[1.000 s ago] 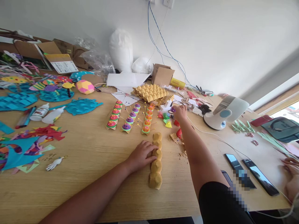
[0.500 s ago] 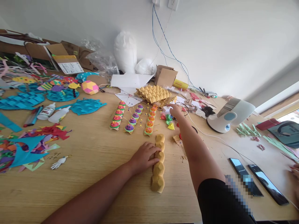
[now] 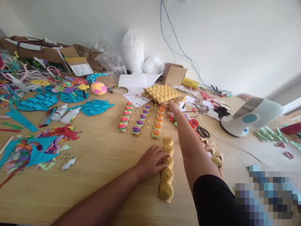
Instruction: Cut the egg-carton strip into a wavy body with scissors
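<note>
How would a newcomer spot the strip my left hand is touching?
Start at the white fan on the right of the table, then look left and nearer to the left hand. That hand touches a plain egg-carton strip. Unlike the three decorated strips beyond it, this one is undecorated, dull yellow.

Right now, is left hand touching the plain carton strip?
Touching. Head view shows the left hand with fingers over the left edge of the carton strip.

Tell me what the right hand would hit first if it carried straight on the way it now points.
The right hand would most likely meet the yellow, bumpy cardboard egg tray first, just beyond it in the picture. Depth is unclear here, so it might pass above.
</note>
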The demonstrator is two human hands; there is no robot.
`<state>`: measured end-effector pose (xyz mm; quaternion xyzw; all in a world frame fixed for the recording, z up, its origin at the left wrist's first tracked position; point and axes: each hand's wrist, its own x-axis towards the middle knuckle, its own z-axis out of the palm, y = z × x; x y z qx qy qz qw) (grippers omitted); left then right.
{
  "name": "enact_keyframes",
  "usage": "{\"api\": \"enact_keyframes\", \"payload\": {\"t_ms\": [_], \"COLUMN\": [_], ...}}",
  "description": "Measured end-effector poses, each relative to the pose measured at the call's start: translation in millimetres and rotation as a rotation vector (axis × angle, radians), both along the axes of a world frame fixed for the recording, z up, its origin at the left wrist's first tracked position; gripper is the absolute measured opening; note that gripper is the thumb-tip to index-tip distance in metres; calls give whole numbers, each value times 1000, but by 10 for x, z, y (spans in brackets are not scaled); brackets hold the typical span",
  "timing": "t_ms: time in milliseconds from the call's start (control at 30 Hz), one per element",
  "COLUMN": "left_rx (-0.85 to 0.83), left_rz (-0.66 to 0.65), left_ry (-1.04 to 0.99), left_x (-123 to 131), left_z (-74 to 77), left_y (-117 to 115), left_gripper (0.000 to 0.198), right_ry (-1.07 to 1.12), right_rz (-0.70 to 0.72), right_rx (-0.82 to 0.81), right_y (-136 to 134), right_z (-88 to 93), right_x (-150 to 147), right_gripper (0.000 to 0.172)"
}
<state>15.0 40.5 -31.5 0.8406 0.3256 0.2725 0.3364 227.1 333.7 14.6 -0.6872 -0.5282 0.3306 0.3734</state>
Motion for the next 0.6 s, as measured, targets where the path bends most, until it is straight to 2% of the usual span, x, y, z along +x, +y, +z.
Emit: {"api": "enact_keyframes", "payload": {"t_ms": [133, 300, 500, 600], "left_rx": [-3, 7, 30, 36], "left_rz": [2, -4, -9, -10], "left_ry": [-2, 9, 10, 12], "left_x": [-8, -17, -14, -14], "left_z": [8, -1, -40, -46], "left_y": [-5, -13, 1, 3], "left_gripper": [39, 39, 40, 40], "right_ry": [103, 182, 151, 89], "right_rz": [-13, -20, -6, 29], "right_rx": [64, 146, 185, 156], "right_y": [-11, -78, -257, -355], "right_z": [23, 182, 387, 424], "right_x": [26, 184, 493, 583], "right_gripper": [54, 60, 66, 67]}}
